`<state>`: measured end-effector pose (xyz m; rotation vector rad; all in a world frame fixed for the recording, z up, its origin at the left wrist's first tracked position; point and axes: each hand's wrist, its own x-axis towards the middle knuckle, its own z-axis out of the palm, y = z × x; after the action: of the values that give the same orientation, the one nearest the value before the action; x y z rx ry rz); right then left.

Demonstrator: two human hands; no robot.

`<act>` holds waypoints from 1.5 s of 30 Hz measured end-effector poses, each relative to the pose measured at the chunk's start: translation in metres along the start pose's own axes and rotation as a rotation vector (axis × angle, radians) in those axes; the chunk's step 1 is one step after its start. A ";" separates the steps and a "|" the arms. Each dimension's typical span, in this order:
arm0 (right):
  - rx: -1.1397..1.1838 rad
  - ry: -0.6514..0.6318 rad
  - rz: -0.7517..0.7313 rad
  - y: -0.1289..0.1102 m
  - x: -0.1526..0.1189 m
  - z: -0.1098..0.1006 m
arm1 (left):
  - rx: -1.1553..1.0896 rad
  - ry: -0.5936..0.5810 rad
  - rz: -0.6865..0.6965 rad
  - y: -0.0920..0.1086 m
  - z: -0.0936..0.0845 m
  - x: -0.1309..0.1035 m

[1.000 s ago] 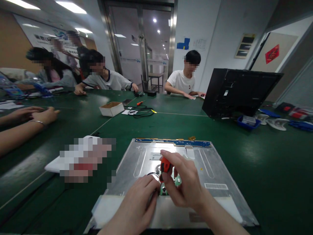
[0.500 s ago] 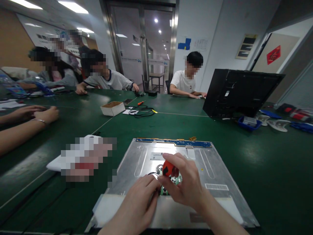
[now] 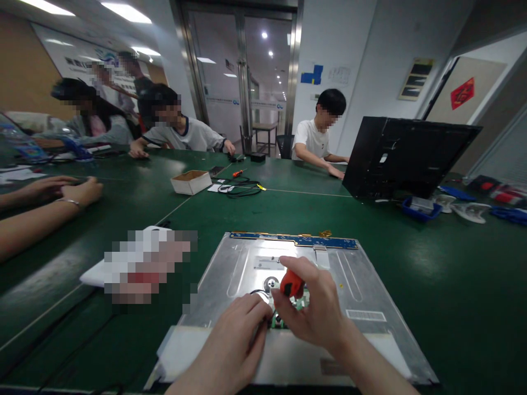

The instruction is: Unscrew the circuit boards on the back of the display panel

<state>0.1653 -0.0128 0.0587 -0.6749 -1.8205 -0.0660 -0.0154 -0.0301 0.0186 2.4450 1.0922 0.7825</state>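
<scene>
A bare metal display panel lies flat on the table in front of me, with a blue circuit strip along its far edge. On its middle sits a small green circuit board, partly covered by my fingers. My left hand is closed at the board's left edge, its fingertips against it. Above the board, my right hand grips the orange-and-black handle of a screwdriver between thumb and fingers. The screwdriver's tip is hidden. A black cable curves beside the left fingers.
A black monitor housing stands at the right, near a blue tray. Farther off lie an open box, coiled cable and another orange-handled screwdriver. A co-worker's hands are at left; other people sit across the table.
My right hand has turned the screwdriver handle slightly and shifted a little right. The left hand stays at the board. Across the table, the person in white has moved an arm toward the monitor housing.
</scene>
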 end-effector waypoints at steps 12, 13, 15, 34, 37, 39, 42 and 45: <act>0.099 -0.087 0.020 -0.001 0.001 -0.006 | -0.010 -0.014 0.000 0.000 0.001 -0.001; 0.105 -0.089 0.023 -0.001 0.001 -0.007 | -0.007 -0.017 -0.006 0.000 0.001 -0.001; 0.097 -0.081 0.026 -0.001 0.001 -0.007 | -0.005 -0.012 -0.013 0.001 0.001 -0.001; 0.126 -0.087 0.030 -0.001 0.002 -0.006 | -0.005 -0.015 -0.006 0.000 0.001 -0.001; 0.092 -0.071 0.036 0.000 0.002 -0.005 | -0.011 -0.003 -0.017 0.001 -0.001 0.000; 0.076 -0.049 0.031 0.000 0.002 -0.004 | -0.016 0.007 -0.021 0.002 -0.001 0.000; 0.060 -0.026 0.008 0.000 0.002 -0.003 | -0.022 0.013 -0.018 0.002 -0.002 0.000; 0.043 -0.023 -0.005 0.001 0.002 -0.001 | -0.028 0.019 -0.018 0.002 -0.001 0.000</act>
<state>0.1665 -0.0118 0.0606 -0.6434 -1.8408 -0.0221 -0.0153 -0.0315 0.0204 2.4063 1.1016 0.8119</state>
